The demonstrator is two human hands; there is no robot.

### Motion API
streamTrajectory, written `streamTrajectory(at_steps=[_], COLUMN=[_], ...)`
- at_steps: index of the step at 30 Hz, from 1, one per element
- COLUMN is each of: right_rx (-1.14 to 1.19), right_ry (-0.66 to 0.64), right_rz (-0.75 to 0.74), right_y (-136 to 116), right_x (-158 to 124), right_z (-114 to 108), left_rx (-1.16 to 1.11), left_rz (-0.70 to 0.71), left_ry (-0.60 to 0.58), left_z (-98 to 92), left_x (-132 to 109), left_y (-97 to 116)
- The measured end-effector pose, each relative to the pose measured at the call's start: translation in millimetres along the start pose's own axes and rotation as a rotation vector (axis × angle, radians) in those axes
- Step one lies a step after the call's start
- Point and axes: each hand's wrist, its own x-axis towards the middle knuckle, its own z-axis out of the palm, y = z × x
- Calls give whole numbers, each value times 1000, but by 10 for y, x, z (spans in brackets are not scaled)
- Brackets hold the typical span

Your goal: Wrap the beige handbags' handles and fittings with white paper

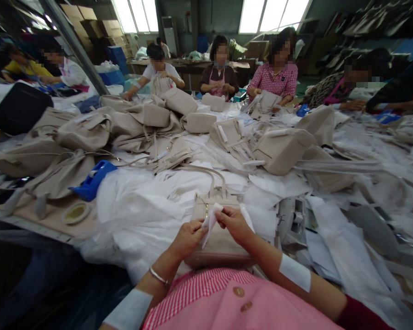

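Nearest the camera is the pink cloth apron (278, 302) of the person. Just beyond it, the beige leather-like handbag (223, 243) rests before the person on white, soft wrapping sheets (134, 206) over the desk (51, 222). The fingers of the left hand (186, 240) and the right hand (236, 224) are narrow, both pinching a thin white strip (210, 224) above the bag's front, near its small gold-coloured metal part (207, 211). To work well, I would hold the strip lightly, smooth it evenly, and not let the metal scratch the bag.
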Motion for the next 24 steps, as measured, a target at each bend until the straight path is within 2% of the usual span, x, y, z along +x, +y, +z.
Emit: streamTrajectory(at_steps=[3, 5, 7, 11, 17, 19, 22, 24], right_rx=[42, 34, 28, 40, 7, -17, -43, -55], right_ry=[-178, -248, -202, -19, 106, 119, 135, 117], right_rz=[69, 102, 102, 121, 110, 97, 86, 84], right_y=[-37, -34, -3, 78, 97, 91, 84, 70], right_x=[-51, -85, -103, -102, -101, -98, -103, -127], right_z=[1, 32, 90, 212, 223, 221, 257, 260], left_rx=[55, 106, 147, 184, 150, 188, 327, 379], left_rz=[53, 92, 119, 154, 191, 154, 93, 86], left_ry=[69, 88, 100, 90, -50, -11, 134, 190], left_z=[57, 88, 113, 105, -23, -6, 98, 172], left_x=[17, 28, 40, 35, -93, -122, -120, -102], left_y=[-4, -15, -25, 6, 121, 118, 71, 35])
